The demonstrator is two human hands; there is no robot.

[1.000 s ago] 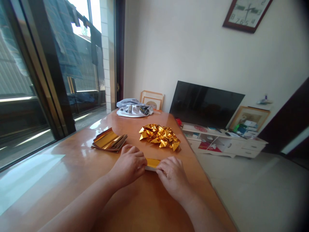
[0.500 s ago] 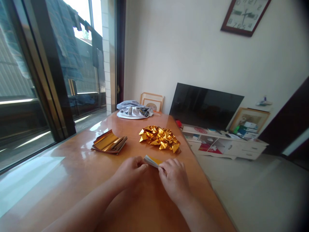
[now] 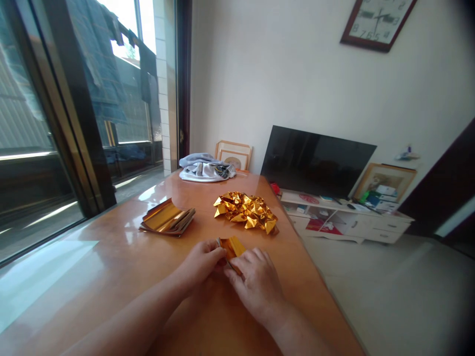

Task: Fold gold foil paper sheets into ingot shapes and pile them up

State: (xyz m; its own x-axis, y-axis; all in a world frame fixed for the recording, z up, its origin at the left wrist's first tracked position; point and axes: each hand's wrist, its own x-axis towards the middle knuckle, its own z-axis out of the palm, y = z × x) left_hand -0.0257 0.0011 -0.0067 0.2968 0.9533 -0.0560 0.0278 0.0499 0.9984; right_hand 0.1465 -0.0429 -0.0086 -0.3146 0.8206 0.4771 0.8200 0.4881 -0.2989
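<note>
At the glossy orange-brown wooden tabletop (image 3: 111, 267), we pinched a small folded piece of gold foil paper (image 3: 230, 245) between both hands: our left hand (image 3: 202, 262) gripped its near-left edge, our right hand (image 3: 256, 282) closed fingers on its right side, just above the surface. Beyond it lay a heap of crumpled gold foil shapes (image 3: 246, 211); to the left, a stack of flat gold foil sheets (image 3: 166, 220); farther back, a bundled grey-white cloth (image 3: 205, 169).

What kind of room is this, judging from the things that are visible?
Most likely the living room of a home. A television stands on a low white cabinet, a wall clock hangs above, and laundry dries outside the glass door. Both hands work at a wooden table.
</note>
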